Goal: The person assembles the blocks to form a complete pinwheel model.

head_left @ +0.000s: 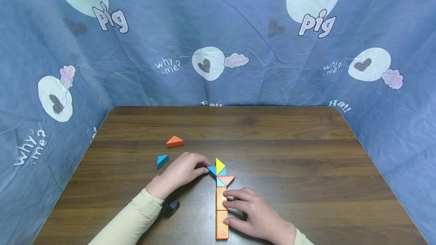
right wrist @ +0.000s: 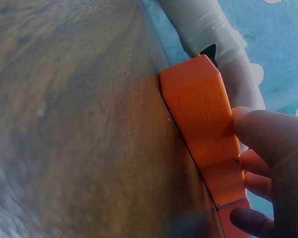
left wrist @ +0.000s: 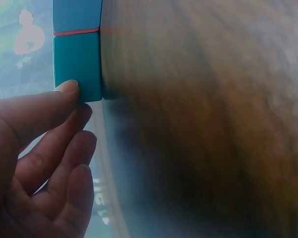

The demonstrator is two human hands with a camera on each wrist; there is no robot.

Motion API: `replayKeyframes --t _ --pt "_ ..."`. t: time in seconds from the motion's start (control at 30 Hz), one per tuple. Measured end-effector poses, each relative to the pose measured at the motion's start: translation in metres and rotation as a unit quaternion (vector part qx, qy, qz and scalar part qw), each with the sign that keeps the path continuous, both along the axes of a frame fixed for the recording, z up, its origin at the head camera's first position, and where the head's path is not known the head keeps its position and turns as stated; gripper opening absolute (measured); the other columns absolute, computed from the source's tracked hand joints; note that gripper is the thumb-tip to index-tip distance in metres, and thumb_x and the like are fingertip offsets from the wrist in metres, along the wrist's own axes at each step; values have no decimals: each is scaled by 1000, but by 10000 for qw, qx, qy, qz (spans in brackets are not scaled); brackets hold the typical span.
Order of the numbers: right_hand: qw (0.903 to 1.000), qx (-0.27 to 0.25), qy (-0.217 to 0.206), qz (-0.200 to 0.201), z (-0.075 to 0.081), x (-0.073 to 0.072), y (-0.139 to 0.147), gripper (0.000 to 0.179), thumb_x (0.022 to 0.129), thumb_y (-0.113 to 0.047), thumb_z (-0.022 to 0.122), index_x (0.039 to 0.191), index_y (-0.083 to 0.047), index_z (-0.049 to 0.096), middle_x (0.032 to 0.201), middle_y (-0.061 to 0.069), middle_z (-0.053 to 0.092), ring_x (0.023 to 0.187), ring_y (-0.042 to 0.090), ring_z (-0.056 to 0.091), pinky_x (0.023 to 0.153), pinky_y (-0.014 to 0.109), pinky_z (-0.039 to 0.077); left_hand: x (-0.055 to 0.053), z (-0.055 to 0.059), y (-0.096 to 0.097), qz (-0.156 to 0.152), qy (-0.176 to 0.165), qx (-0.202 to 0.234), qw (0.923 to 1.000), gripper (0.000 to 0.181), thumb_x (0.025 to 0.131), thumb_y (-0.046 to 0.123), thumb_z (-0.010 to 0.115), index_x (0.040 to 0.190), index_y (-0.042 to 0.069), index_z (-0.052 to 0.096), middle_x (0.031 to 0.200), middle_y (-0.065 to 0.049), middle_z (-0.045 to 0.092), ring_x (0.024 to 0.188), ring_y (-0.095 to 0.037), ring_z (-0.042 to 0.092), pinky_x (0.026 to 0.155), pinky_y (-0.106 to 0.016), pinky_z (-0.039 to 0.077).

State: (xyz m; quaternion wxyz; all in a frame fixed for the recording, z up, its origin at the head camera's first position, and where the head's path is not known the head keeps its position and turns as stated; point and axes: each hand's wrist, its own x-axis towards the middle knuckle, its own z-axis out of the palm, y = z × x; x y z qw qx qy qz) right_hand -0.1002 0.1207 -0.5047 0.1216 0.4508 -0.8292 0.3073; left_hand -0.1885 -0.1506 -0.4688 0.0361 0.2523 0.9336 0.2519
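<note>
With thumb and index finger, my left hand (head_left: pixel 185 169) pinches a blue triangular block (head_left: pixel 212 170) at the left side of a row of blocks. In the left wrist view, the thumb presses that block's teal face (left wrist: pixel 77 62). A yellow triangle (head_left: pixel 219 165) tops the row, with a pink triangle (head_left: pixel 226 179) and light blue pieces (head_left: pixel 220 183) below it. Two orange rectangular blocks (head_left: pixel 221 197) lie end to end nearer me. My right hand (head_left: pixel 257 213) rests its spread fingertips along their right edge; the right wrist view shows its thumb touching the nearer orange block (right wrist: pixel 201 114).
On the brown wooden table (head_left: pixel 306 162), a red-orange triangle (head_left: pixel 175 142) and another blue triangle (head_left: pixel 162 160) lie left of the row. A black device (head_left: pixel 170 207) sits at the left wrist. Blue printed cloth (head_left: pixel 255 82) hangs behind the table.
</note>
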Motion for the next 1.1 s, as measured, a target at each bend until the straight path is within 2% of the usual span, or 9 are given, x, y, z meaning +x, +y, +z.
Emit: replayKeyframes --t 0.27,0.77,0.93,1.1 --pt "9999 -68 84 29 -1 -1 0 30 89 -41 73 111 -22 74 128 -9 60 110 7 57 91 21 44 0 -1 0 -41 99 39 9999 11 87 20 78 97 21 76 85 18 66 77 2 59 74 -27 51" --pt "9999 -111 108 65 -1 -1 -1 30 88 -41 74 111 -21 74 128 -8 60 110 8 57 91 23 45 2 3 -2 131 -89 123 9998 15 87 22 78 101 22 75 89 16 68 82 0 61 76 -28 51" --pt "9999 -101 86 52 -1 0 0 30 89 -41 73 112 -21 74 128 -9 60 110 7 57 91 22 45 4 15 -6 395 -179 227 9988 20 87 23 78 107 19 75 97 12 70 87 -6 63 78 -32 52" --pt "9996 -238 156 82 -1 0 -1 30 88 -39 75 112 -21 74 128 -8 61 108 9 59 90 23 46 3 37 -19 608 1 592 9964 22 89 24 76 110 19 74 103 8 71 89 -8 64 78 -33 53"
